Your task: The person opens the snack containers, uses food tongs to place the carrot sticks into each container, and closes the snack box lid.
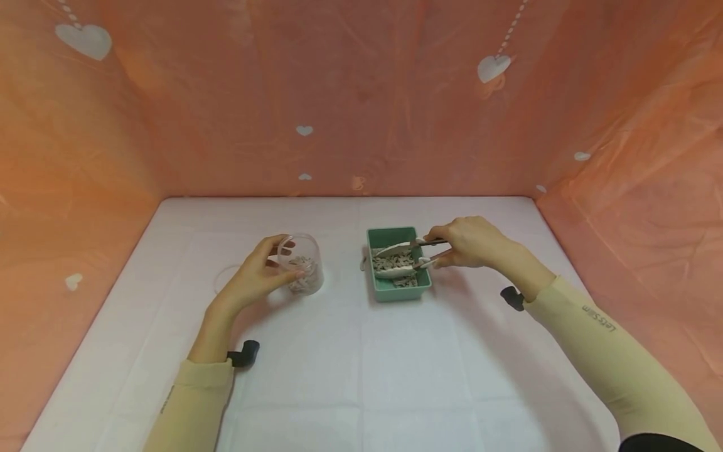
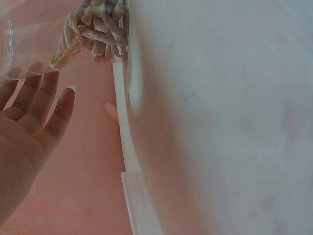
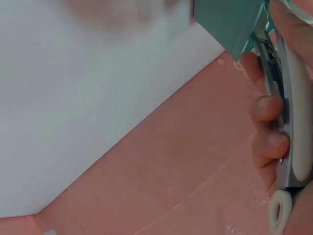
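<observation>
My left hand (image 1: 255, 276) holds a clear plastic jar (image 1: 312, 249) upright on the table, thumb in front and fingers behind. Short greyish-brown dried strips (image 2: 100, 32) fill its lower part. My right hand (image 1: 471, 242) grips a pair of tongs (image 3: 299, 107) with pale handles and a white loop at the end. The white tong tips (image 1: 395, 273) are spread apart inside a green rectangular tray (image 1: 400, 295). More of the same strips (image 1: 402, 258) lie in the tray, between and around the tips. Whether the tips touch any strip cannot be told.
A clear round lid (image 1: 217, 279) lies on the white-covered table (image 1: 316, 376), partly behind the left hand. A small pale piece (image 1: 363, 263) is at the tray's left side. Orange cloth walls (image 1: 367, 94) with white hearts enclose the table's back and sides.
</observation>
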The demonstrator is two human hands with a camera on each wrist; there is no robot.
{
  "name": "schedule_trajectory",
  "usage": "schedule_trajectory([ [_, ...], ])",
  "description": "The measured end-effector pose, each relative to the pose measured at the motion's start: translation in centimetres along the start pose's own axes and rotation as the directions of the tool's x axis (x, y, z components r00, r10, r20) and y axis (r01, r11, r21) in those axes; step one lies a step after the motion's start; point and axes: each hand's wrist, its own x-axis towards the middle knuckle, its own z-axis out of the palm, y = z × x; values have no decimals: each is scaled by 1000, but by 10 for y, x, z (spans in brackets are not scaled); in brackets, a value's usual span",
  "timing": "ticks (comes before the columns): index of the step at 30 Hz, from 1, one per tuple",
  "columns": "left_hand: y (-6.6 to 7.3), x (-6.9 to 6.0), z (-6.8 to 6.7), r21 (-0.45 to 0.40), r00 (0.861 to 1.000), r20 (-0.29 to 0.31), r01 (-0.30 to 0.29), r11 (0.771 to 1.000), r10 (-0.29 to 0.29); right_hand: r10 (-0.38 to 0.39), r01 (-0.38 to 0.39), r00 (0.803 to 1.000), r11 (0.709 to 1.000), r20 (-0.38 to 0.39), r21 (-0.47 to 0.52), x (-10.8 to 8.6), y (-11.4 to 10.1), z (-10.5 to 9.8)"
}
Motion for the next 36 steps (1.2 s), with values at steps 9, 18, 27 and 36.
schedule_trajectory([
  [9, -2, 0, -1, 11, 1000, 6, -14, 1000, 14, -35, 34, 999, 999, -34, -16, -3, 0, 1],
  [18, -2, 0, -1, 5, 1000, 2, -18, 1000, 18, -55, 55, 996, 998, -73, -11, -7, 1, 3],
  [27, 0, 0, 0, -10, 1000, -1, -18, 1000, 18, -17, 20, 997, 999, -71, 33, -15, 3, 3],
  [36, 1, 0, 0, 1, 1000, 0, 0, 1000, 0, 3, 5, 990, 998, -138, 57, -25, 7, 3],
])
